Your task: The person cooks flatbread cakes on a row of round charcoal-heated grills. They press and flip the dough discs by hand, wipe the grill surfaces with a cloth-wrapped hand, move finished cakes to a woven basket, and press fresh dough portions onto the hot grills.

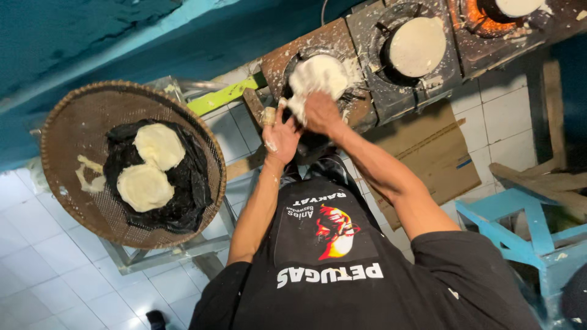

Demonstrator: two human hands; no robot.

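Observation:
A thin white dough sheet (318, 76) lies over the nearest round burner pan (293, 61) of a rusty stove. My right hand (322, 113) grips the sheet's near edge. My left hand (280, 134), dusted with flour, pinches the same edge from the left side. Both arms reach forward over my black printed shirt (330, 256).
A second white sheet (417, 46) covers the middle burner; a third burner (495, 15) glows orange at the top right. A round woven tray (67, 134) on a metal stand holds two pale discs (150, 165) on black plastic. A blue stool (520, 226) and cardboard (434, 153) sit on the right.

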